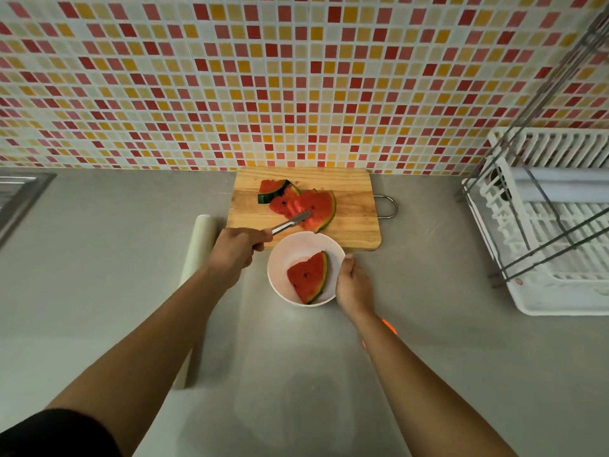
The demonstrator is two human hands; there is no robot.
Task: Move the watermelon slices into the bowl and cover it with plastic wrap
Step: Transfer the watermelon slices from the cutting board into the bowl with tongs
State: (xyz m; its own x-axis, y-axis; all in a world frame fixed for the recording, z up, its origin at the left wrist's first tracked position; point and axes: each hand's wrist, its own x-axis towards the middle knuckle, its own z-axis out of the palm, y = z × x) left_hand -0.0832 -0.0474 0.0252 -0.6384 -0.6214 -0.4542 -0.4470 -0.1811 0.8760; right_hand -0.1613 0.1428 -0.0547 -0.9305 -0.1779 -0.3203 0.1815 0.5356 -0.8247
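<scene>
A smooth grey countertop [412, 324] carries a white slatted plastic dish rack [560, 291] at its right edge. A rectangular pale wooden cutting board [356, 225] with a wire loop handle lies at the back edge, and a white roll of plastic wrap [197, 252] lies to its left. A round white bowl [290, 252] in front holds one red triangular watermelon wedge [308, 277]. Overlapping watermelon slices [309, 204] lie on the board. The left hand [237, 249] clenches a slim metal utensil [290, 222] whose tip touches them. The right hand [352, 285] grasps the bowl's right rim.

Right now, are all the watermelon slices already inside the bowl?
No: only one slice lies in the white bowl, and several other slices lie on the cutting board.
</scene>
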